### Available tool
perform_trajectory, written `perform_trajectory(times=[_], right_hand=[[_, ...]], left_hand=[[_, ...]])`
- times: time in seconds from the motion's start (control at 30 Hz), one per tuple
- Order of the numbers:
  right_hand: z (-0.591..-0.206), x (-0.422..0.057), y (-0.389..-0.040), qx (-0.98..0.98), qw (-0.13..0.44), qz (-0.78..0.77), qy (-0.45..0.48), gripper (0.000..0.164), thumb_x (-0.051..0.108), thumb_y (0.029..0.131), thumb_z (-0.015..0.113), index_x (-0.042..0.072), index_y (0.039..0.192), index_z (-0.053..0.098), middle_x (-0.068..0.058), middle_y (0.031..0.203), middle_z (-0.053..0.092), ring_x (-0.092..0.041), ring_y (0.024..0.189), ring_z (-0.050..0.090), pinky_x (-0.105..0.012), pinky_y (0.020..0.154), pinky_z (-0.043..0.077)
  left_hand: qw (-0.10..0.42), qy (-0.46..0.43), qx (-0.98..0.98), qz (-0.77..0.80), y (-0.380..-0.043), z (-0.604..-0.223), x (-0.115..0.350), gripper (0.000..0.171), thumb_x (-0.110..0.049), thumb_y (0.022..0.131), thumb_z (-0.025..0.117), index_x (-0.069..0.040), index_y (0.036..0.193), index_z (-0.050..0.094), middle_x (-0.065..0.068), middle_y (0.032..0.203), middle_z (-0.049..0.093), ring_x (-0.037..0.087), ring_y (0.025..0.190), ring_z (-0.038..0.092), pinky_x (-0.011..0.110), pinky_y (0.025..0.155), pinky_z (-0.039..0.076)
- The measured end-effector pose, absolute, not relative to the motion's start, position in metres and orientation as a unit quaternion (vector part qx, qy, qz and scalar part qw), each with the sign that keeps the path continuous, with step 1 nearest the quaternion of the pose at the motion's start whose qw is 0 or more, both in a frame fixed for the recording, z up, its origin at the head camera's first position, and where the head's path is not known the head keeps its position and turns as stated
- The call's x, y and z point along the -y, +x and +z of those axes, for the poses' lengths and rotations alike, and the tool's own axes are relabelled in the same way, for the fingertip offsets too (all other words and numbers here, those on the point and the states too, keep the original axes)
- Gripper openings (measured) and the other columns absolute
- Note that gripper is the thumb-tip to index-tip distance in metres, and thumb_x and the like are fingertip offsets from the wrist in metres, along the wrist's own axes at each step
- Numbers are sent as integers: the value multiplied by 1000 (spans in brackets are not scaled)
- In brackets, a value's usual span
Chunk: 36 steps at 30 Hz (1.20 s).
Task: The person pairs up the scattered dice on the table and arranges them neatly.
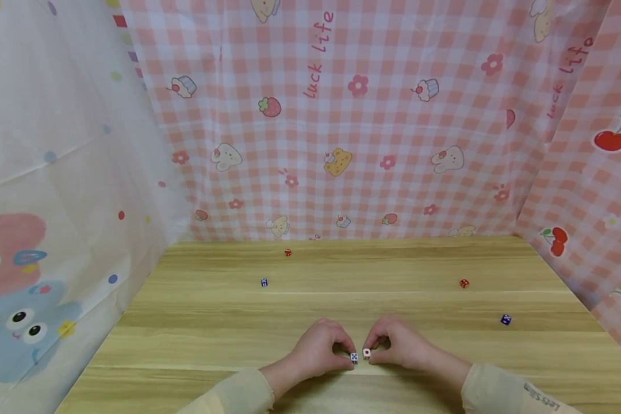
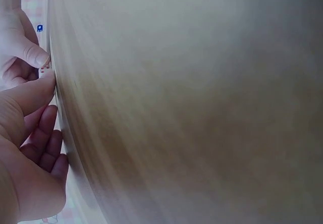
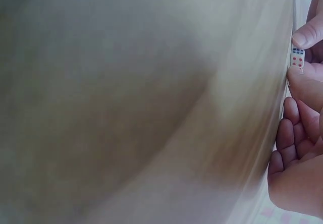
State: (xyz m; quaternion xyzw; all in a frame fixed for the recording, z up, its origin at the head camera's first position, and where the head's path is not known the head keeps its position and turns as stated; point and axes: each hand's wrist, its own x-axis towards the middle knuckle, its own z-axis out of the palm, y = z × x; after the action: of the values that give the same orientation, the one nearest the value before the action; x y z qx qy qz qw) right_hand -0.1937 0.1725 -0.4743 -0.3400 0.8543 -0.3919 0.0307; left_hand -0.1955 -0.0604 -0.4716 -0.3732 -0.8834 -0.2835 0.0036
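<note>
Near the front of the table, my left hand (image 1: 321, 349) pinches a white die (image 1: 354, 357) with a dark five on top. Facing it, my right hand (image 1: 401, 344) pinches another white die (image 1: 367, 352) whose top shows one big red dot. Only a narrow gap parts the two dice in the head view. Both hands stay low, close to the wooden surface. From the right wrist, white die faces (image 3: 298, 57) with red and blue dots show between the fingertips. In the left wrist view the fingers hide most of the dice.
On the wooden table (image 1: 212, 328), a red die (image 1: 287, 252) and a blue die (image 1: 264, 282) lie back left. Another red die (image 1: 464, 283) and blue die (image 1: 505, 319) lie to the right. Patterned cloth (image 1: 300, 132) hangs behind and along both sides.
</note>
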Motion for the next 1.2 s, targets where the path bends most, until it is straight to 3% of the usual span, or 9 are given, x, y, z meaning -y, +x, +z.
perform_trajectory(times=[0.9, 1.2], right_hand=[[-475, -163, -190, -847, 16, -392, -359, 19, 16, 71, 88, 19, 83, 73, 15, 81, 63, -4, 82, 52, -27, 74, 41], [-478, -164, -191, -849, 14, -384, -363, 19, 16, 71, 87, 21, 83, 73, 17, 81, 62, -2, 83, 51, -27, 76, 41]], left_hand=[[18, -385, 880, -279, -196, -472, 60, 17, -20, 69, 90, -20, 81, 78, -18, 78, 65, -2, 82, 53, 18, 83, 40], [-7, -375, 886, -273, -196, -471, 63, 24, -23, 69, 90, -19, 89, 77, -19, 86, 67, 0, 90, 55, 20, 88, 41]])
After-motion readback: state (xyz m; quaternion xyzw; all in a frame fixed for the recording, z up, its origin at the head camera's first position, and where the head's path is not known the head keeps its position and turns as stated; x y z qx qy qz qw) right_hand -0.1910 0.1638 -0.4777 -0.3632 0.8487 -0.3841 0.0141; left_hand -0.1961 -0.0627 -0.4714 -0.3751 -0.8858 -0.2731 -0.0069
